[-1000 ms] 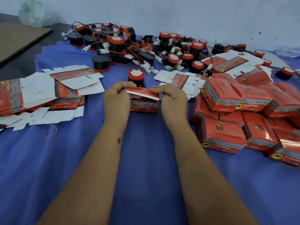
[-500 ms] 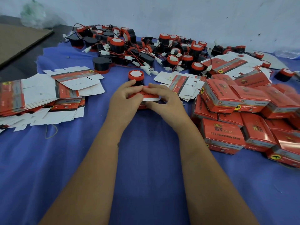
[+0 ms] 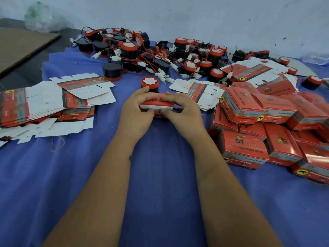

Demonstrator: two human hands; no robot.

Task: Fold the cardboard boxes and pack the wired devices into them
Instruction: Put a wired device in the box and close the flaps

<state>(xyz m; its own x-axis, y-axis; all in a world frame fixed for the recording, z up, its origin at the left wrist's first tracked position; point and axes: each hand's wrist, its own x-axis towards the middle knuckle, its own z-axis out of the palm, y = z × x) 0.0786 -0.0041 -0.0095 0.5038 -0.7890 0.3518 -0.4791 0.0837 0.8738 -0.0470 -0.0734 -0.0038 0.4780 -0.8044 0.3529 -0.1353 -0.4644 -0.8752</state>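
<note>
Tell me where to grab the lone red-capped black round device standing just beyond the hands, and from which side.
Take the red-capped black round device by its curved black sides, below the cap, with the grip coming from above. It stands upright, white-centred cap facing up, apart from the heap of wired devices. The left hand and right hand, holding the red cardboard box, block a low approach from the near side.

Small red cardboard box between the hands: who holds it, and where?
Both. The left hand grips the small red cardboard box at its left end, the right hand at its right end.

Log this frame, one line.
step: closing lid | left hand: holds red box | right hand: holds it | packed boxes: right
</note>
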